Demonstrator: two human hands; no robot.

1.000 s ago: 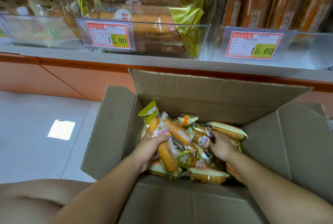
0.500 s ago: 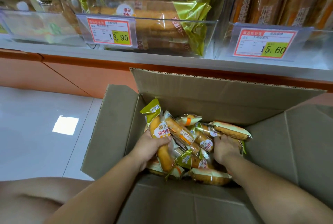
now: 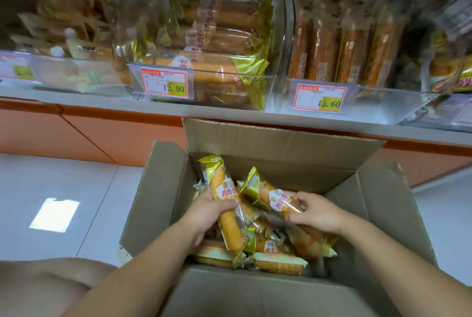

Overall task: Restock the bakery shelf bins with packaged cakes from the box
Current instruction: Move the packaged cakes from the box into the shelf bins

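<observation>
While the box (image 3: 281,155) is sitting open below the front edge of the shelf (image 3: 102,102), the left hand (image 3: 205,212) is gripping a packaged cake (image 3: 225,190) by the box's left wall, and the right hand (image 3: 318,210) is pinching a second cake (image 3: 277,198) near its middle.

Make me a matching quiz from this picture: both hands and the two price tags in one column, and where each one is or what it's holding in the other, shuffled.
1. left hand
2. right hand
3. 13.90 price tag
4. 15.60 price tag

A. on the bin of brown packs, which stand on end
B. grips the upright pack at the left of the box
C. on the bin of gold-wrapped cakes, which lie flat
D. pinches the slanting pack mid-box

Pairs: 1-B, 2-D, 3-C, 4-A
</observation>
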